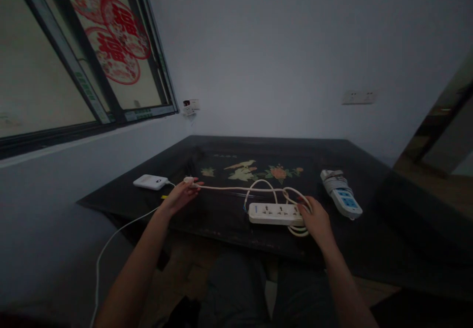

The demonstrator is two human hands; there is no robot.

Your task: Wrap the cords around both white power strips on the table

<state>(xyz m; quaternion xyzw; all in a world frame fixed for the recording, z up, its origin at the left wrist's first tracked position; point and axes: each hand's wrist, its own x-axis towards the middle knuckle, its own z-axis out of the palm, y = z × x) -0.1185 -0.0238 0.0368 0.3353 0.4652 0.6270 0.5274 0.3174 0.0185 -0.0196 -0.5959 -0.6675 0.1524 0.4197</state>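
A white power strip [275,214] lies near the front edge of the dark table, its sockets facing up. My right hand [315,219] grips its right end along with loops of the cream cord [236,188]. The cord runs left, pulled nearly straight, to a white plug [188,180]. My left hand [180,197] is closed on the plug end. More coiled cord shows under and behind the strip's right end.
At left on the table [221,146] is a white power bank [151,182] with a white cable [121,228] hanging over the edge. A second power strip [342,195], blue-faced and wrapped in its cord, lies at right. Wall outlets [359,97] and a window [88,52] are behind.
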